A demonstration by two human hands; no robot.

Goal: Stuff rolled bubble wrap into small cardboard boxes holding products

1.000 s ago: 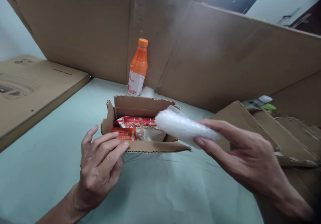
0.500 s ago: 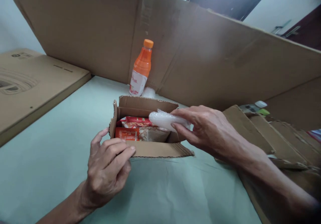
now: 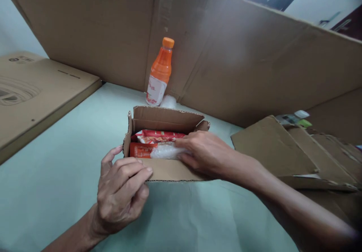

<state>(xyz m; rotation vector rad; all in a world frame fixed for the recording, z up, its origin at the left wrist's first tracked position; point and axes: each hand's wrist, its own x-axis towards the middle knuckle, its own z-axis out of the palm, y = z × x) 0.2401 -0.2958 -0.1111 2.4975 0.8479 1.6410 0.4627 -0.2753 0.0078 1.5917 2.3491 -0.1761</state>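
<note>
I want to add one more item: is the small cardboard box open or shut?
Open: its flaps stand apart, and red packets show inside.

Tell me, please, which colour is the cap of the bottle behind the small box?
The cap is orange, best seen in the head view.

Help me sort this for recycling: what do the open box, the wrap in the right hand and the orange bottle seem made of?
The box: matt brown corrugated cardboard, judging by the wavy ridges along its cut edges.
The wrap: thin, shiny, whitish plastic, probably bubble wrap, given its bumpy surface.
The bottle: smooth and glossy, likely plastic by its moulded shape, though glass is possible.
</note>
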